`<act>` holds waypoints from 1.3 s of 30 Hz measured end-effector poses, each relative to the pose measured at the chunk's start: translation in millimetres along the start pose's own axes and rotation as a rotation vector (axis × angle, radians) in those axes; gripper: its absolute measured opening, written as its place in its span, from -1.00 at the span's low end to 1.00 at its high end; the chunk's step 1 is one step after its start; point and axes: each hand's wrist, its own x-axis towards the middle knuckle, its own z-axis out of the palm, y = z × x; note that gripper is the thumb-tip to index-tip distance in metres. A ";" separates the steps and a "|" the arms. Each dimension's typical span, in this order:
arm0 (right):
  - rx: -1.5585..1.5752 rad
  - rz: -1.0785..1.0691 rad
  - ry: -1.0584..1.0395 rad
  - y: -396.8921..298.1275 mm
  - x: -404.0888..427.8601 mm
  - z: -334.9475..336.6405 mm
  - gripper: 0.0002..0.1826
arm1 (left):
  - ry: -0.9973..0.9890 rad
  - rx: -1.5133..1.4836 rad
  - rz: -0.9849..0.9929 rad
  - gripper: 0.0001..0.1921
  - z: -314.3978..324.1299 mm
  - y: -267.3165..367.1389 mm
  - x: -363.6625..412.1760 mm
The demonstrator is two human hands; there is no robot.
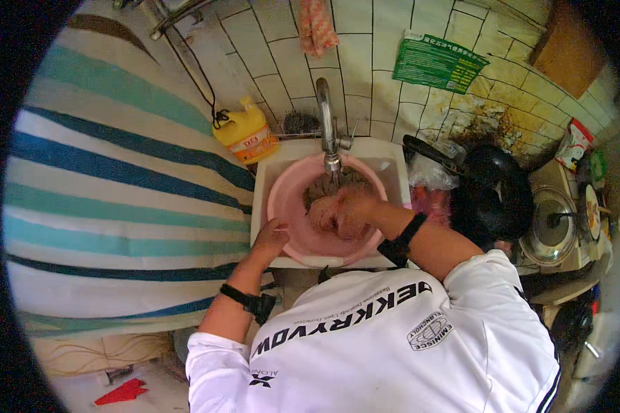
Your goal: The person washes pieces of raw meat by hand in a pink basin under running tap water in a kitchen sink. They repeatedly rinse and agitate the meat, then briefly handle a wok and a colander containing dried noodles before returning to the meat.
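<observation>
A round pink plastic basin (275,188) sits in the white sink (392,149) with water in it. Under the tap spout lies a dark greenish-brown mass (318,188), too blurred to name. My right hand (359,209) is over the basin beside this mass, smeared by motion, so its grip is unclear. At the basin's left rim is my left hand (273,237), its fingers reaching over the edge; whether they grip it is hard to see. A chrome tap (326,113) rises behind, its spout above the basin.
A yellow detergent jug (245,134) stands at the sink's back left, near a striped curtain (134,206). To the right are a black wok (496,196), a clear plastic bag (434,168) and a glass-centred pot lid (547,227). A green printed sheet (439,62) hangs on the tiled wall.
</observation>
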 end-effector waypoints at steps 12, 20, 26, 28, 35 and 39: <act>0.160 -0.405 0.084 -121.0 -88.5 -5.5 -0.92 | -0.245 -0.302 0.452 -0.59 71.3 89.8 16.1; -0.053 -0.151 0.152 -58.5 -74.8 -9.2 -0.60 | -0.206 -0.606 0.407 -0.71 31.9 79.1 29.8; 0.291 -0.461 0.099 -50.6 -56.6 13.9 -0.34 | -0.233 -0.769 0.352 -0.79 22.1 119.1 3.1; 0.044 -0.545 0.177 -81.7 -73.9 21.9 -0.38 | -0.268 -0.856 0.281 -0.79 15.6 116.1 -0.5; -0.137 -0.382 0.308 -65.3 -56.9 -12.7 -0.81 | -0.038 -0.665 0.219 -0.73 -22.4 109.1 -7.0; -0.077 -0.347 0.425 -108.1 -77.8 -49.2 -0.95 | 0.071 -0.506 0.340 -0.69 -35.9 123.5 -19.1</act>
